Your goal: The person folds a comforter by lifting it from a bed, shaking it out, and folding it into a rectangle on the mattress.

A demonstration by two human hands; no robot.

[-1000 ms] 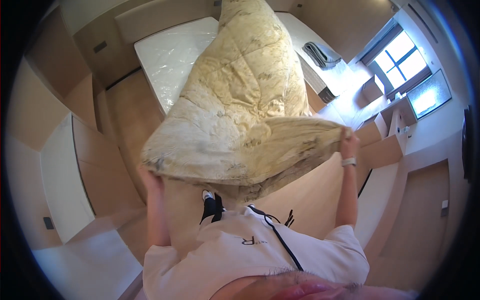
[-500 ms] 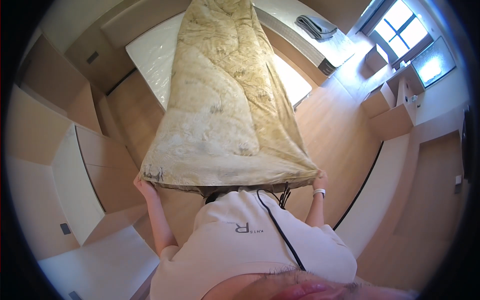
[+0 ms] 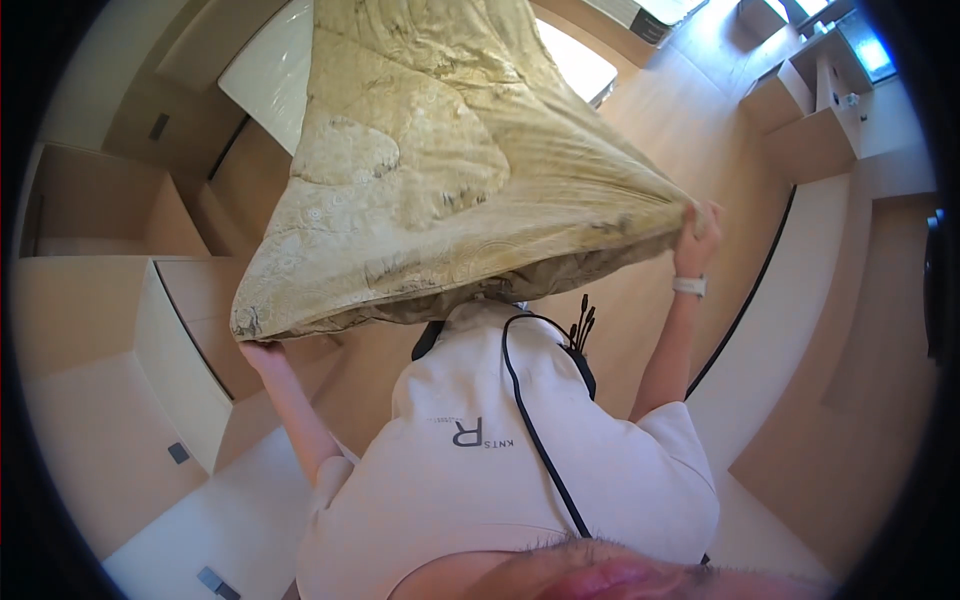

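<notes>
A yellow-beige patterned quilt [image 3: 420, 180] stretches from the bed toward me, its near edge held up between my two hands. At its near left corner my left hand [image 3: 262, 352] is closed on the fabric, with most of the fingers hidden under the cloth. My right hand [image 3: 700, 235], a pale band on its wrist, grips the near right corner and pulls it into a point. Folds run from that corner across the quilt. Its darker underside shows along the sagging near edge, in front of my body.
Beyond the quilt stands a bed with a plastic-covered white mattress [image 3: 270, 75]. Part of another mattress [image 3: 660, 15] shows at the top. Wooden cabinets [image 3: 95, 310] line the left, a low wooden desk unit [image 3: 815, 110] stands far right. A black cable [image 3: 535, 430] hangs down my shirt.
Both hands have moved apart and farther up, the right one more so. The quilt's near edge is spread wider and lifted, showing more underside. The view has tilted downward.
</notes>
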